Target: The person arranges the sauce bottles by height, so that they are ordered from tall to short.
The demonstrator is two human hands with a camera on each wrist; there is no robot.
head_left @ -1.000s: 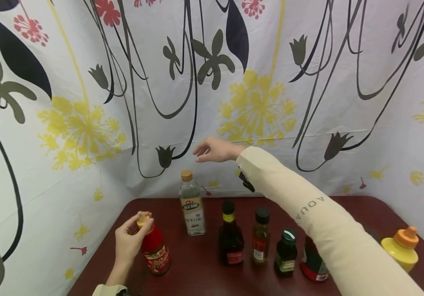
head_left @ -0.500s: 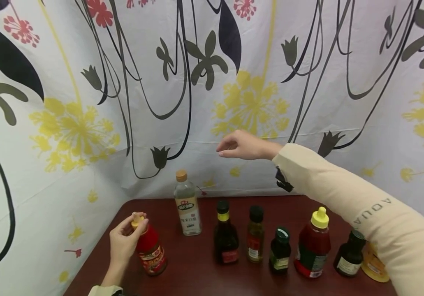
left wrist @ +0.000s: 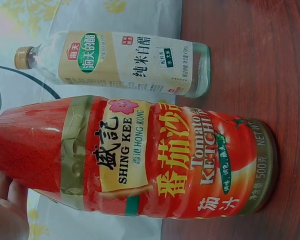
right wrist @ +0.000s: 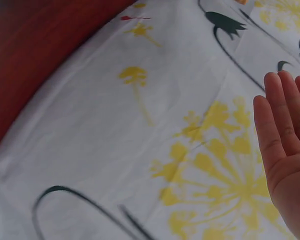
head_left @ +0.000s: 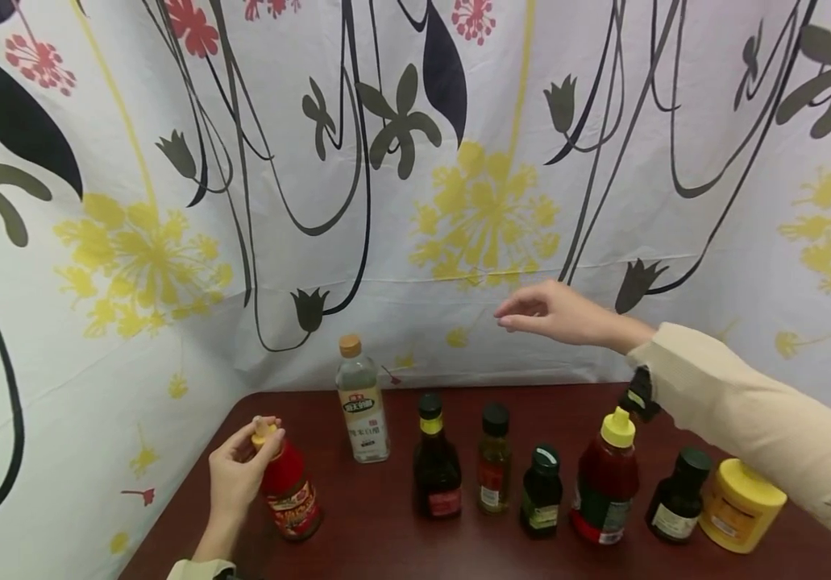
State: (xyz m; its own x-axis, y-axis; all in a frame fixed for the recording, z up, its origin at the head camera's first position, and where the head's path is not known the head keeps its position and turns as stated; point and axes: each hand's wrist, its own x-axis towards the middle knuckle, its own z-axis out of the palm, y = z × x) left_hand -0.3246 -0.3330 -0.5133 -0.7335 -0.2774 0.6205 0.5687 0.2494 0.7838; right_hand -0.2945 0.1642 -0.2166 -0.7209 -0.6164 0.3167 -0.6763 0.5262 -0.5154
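head view: our left hand [head_left: 237,475] pinched the ketchup bottle [head_left: 295,509], our right hand [head_left: 569,314] hung relaxed, empty; we judged a sideways tug could topple the bottle.

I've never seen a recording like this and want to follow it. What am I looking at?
There's no machine: a person uses two bare hands. The wide pictures come from a camera worn on the head, the other two from one on each wrist. On the dark red table stand the ketchup, the vinegar, five other bottles and a yellow container. The left hand holds the ketchup near its top; the right hand is raised, holding nothing.
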